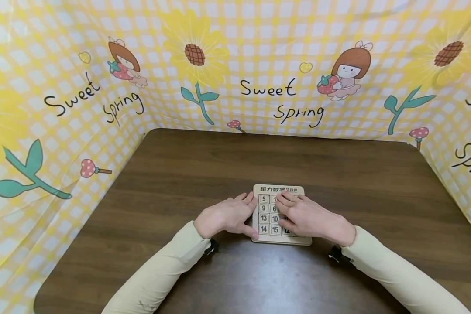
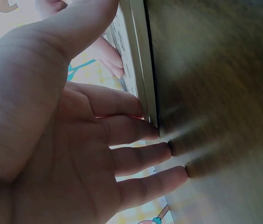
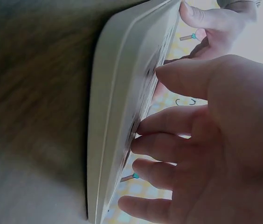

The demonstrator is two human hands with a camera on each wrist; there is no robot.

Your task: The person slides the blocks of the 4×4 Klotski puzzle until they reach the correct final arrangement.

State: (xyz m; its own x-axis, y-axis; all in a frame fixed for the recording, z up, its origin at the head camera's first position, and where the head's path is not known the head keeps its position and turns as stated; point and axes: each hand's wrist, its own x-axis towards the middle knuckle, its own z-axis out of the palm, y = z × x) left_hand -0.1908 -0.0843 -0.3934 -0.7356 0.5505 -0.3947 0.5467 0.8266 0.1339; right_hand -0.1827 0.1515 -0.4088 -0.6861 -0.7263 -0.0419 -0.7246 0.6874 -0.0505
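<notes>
A flat wooden number sliding puzzle (image 1: 281,239) with rounded corners lies on the table, Chinese print along its far edge. Numbered square tiles (image 1: 264,218) fill its left columns; those farther right are partly hidden. My left hand (image 1: 229,216) lies along the puzzle's left side, fingertips at the edge and thumb on the near left corner. In the left wrist view its fingers (image 2: 143,156) are nearly straight. Over the tiles is my right hand (image 1: 307,216), its index and middle fingertips touching the upper middle tiles. The right wrist view shows these fingers (image 3: 164,147) slightly bent, gripping nothing.
A dark brown wooden table (image 1: 204,161) with rounded corners carries the puzzle near its middle. Yellow checked cloth (image 1: 259,56) printed with flowers and "Sweet Spring" stands along the back and both sides. Light glares off the tabletop in front of the puzzle.
</notes>
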